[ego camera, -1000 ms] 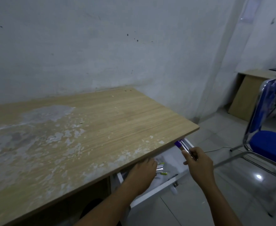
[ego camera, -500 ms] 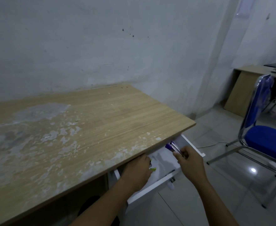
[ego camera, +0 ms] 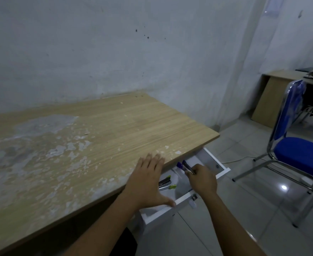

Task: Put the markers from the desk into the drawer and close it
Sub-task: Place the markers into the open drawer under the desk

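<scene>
A white drawer (ego camera: 186,200) stands pulled out under the right end of the wooden desk (ego camera: 100,141). My right hand (ego camera: 203,180) is over the drawer, shut on a bundle of purple-capped markers (ego camera: 184,166) that point up toward the desk edge. Green-capped markers (ego camera: 165,183) lie on the drawer floor. My left hand (ego camera: 148,182) hovers open with spread fingers above the desk's front edge and the drawer's left part, holding nothing. I see no markers on the desk top.
The desk top has worn, flaking patches on its left half and backs onto a white wall. A blue chair (ego camera: 297,152) with a metal frame stands on the tiled floor to the right. A second desk (ego camera: 273,93) sits in the far right corner.
My left hand has come up out of the drawer and opened flat, leaving the green-capped markers inside. My right hand has moved the purple markers lower into the drawer.
</scene>
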